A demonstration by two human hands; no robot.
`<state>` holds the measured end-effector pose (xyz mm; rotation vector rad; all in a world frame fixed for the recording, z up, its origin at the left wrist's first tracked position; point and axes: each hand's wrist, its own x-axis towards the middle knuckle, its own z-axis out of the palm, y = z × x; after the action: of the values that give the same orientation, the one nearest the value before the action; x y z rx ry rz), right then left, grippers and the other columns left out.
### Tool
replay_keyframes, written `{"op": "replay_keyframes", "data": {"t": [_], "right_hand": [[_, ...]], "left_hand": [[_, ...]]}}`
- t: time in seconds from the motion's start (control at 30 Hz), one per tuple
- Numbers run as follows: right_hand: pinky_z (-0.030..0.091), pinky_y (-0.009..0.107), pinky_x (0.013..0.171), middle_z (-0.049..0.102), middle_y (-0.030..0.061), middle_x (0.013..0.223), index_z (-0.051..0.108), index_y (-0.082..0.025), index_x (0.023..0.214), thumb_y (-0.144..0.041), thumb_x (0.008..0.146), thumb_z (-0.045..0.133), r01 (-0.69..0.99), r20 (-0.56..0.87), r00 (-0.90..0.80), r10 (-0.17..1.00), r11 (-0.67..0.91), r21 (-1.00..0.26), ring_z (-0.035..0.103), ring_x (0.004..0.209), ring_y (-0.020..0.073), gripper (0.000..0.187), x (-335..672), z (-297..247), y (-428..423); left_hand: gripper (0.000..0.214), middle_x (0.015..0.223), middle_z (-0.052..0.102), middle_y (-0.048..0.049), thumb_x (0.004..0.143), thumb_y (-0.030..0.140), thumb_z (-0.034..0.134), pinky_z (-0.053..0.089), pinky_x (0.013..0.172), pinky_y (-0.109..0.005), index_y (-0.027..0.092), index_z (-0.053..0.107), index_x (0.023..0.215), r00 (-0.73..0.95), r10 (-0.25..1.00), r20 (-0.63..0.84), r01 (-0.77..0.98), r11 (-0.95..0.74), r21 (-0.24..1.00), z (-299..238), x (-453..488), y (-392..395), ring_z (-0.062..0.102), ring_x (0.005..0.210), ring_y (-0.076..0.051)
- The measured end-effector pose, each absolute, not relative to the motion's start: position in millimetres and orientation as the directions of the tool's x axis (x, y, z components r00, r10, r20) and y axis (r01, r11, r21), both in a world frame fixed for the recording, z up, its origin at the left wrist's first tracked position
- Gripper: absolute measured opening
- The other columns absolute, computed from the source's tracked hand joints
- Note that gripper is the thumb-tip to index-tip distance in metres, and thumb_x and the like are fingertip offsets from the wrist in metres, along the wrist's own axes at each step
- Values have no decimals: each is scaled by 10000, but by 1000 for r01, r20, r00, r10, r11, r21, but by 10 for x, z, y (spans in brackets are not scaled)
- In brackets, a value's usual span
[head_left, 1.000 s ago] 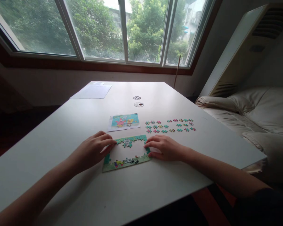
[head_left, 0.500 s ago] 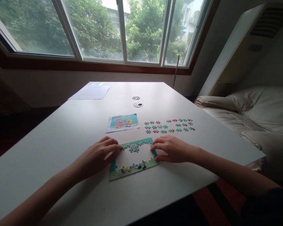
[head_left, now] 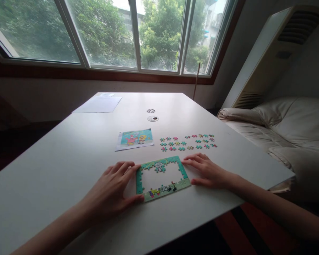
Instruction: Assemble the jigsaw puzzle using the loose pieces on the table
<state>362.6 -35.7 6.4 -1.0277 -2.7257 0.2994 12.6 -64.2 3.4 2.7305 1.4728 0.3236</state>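
A white table (head_left: 77, 148) fills most of the scene, its far end toward a wide window (head_left: 108, 35) with trees outside. On the right is a cream sofa (head_left: 295, 124), and beyond it a tall air conditioner (head_left: 271, 53) that appears tilted.

The left hand (head_left: 115, 186) is spread at the left edge of a jigsaw puzzle (head_left: 164, 190), forefinger at its far corner and thumb at its near corner; whether it grips cannot be told. The right hand (head_left: 206, 171) is unclenched at the puzzle's right edge, fingertips touching it or just beside it.

A sheet of paper (head_left: 97, 105) lies at the table's far left. The puzzle lies on the near part of the table, between the hands: its border is joined all round, with a pale cartoon face hanging inward from the far side. A thin stick (head_left: 196, 81) leans beyond the table. A cartoon picture (head_left: 136, 138) lies just beyond the puzzle, to the left. Two round table inserts (head_left: 152, 118) sit farther off. Loose puzzle pieces (head_left: 177, 143) lie in rows, in two groups, beyond the puzzle to the right.
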Motion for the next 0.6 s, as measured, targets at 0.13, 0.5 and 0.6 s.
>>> {"op": "replay_keyframes", "data": {"t": [0.13, 0.5, 0.6], "right_hand": [[285, 430, 1050, 437, 135, 1360, 386, -193, 1374, -523, 853, 490, 636, 132, -723, 678, 728, -257, 351, 1264, 268, 626, 3614, 30, -386], [302, 415, 1049, 454, 126, 1348, 423, -207, 1340, -517, 826, 538, 625, 136, -726, 674, 730, -278, 374, 1263, 255, 610, 3612, 59, -388], [305, 413, 1049, 455, 126, 1350, 425, -196, 1334, -475, 877, 474, 628, 143, -719, 680, 724, -286, 371, 1267, 246, 538, 3616, 34, -379]], "left_hand": [[716, 1293, 514, -122, 756, 663, 518, 385, 917, -466, 237, 433, 1325, 530, 820, 215, 821, -560, 109, -54, 142, -642, 439, 1177, -337], [842, 1401, 426, -145, 740, 688, 510, 327, 1016, -489, 182, 344, 1392, 551, 815, 181, 812, -573, 109, -94, 122, -637, 380, 1266, -360], [843, 1444, 371, -149, 768, 680, 483, 299, 1041, -506, 179, 295, 1419, 568, 808, 154, 806, -584, 94, -102, 126, -638, 360, 1294, -355]]}}
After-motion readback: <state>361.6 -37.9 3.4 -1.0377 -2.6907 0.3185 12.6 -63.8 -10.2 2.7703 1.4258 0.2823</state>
